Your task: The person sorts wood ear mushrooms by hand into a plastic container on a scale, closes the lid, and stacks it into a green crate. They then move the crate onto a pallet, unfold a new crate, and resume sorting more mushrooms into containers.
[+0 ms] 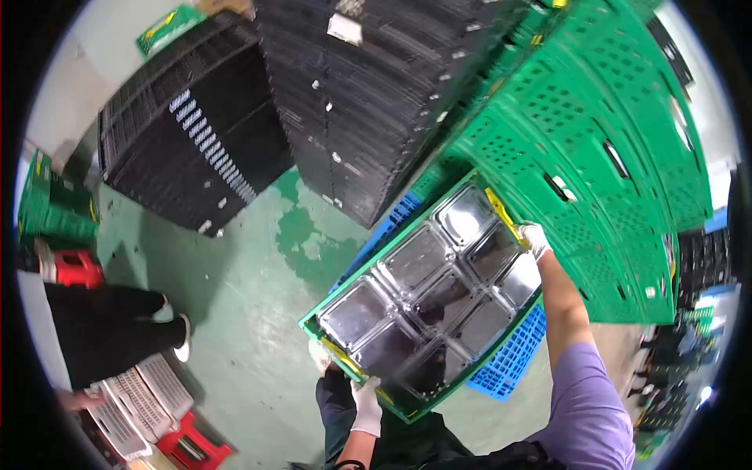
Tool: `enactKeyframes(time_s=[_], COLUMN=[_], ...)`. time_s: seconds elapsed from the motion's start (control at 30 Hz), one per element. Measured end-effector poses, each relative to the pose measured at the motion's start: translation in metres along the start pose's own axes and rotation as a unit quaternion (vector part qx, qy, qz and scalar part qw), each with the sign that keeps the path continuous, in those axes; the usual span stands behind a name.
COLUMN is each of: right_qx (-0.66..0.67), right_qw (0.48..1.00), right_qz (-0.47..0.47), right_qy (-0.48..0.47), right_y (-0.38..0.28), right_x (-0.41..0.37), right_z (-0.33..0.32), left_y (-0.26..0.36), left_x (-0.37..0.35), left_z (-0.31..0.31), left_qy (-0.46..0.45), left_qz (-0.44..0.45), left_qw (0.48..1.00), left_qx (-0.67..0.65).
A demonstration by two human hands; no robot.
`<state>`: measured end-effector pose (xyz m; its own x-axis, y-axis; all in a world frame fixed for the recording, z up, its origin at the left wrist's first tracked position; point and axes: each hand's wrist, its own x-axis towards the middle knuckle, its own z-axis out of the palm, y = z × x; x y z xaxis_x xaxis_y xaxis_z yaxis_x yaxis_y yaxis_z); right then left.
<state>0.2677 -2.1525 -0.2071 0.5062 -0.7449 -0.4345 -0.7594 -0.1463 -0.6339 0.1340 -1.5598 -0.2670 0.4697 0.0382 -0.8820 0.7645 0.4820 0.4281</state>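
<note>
A green crate with yellow handles at its ends is held tilted before me. Inside it sit several clear plastic containers with shiny tops, packed in rows. My left hand, in a white glove, grips the crate's near end beside the yellow handle. At the far end, my right hand, also gloved in white, is closed around the rim by the other yellow handle. The undersides of both grips are hidden.
Stacked green crates rise close on the right. Tall black crate stacks stand ahead. A blue pallet lies under the held crate. At left, a person in dark trousers stands near light-coloured crates and a red stool.
</note>
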Motion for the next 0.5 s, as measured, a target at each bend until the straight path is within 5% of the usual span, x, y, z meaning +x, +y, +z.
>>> enactKeyframes(time_s=[0.13,0.23,0.3,0.37,0.43,0.47,0.5], right_qx=[-0.065,-0.114,-0.368,-0.394,-0.311,-0.097,0.125], right_qw=[0.995,0.993,0.904,0.866,0.899,0.979,0.989], right_qz=[-0.078,-0.033,-0.009,-0.009,0.105,0.096,0.084], right_qy=[0.013,0.013,0.219,0.308,0.291,0.152,0.006], right_y=[0.062,0.094,0.033,0.095,0.118,0.138,0.160], right_x=[0.090,0.085,-0.019,-0.043,-0.089,-0.108,-0.117], right_z=[0.022,0.019,0.036,0.012,0.014,0.012,0.014], left_y=[-0.032,-0.031,-0.062,-0.060,-0.048,-0.047,-0.042], left_x=[-0.008,-0.038,-0.053,-0.055,-0.047,-0.047,-0.048], left_z=[0.039,0.073,0.067,0.068,0.072,0.071,0.070], left_qy=[-0.031,-0.029,-0.030,-0.027,0.004,-0.001,0.005], left_qz=[0.039,0.048,0.098,0.079,0.034,0.054,0.048], left_qw=[0.986,0.953,0.942,0.946,0.958,0.960,0.960], left_qx=[0.160,0.297,0.320,0.314,0.286,0.276,0.276])
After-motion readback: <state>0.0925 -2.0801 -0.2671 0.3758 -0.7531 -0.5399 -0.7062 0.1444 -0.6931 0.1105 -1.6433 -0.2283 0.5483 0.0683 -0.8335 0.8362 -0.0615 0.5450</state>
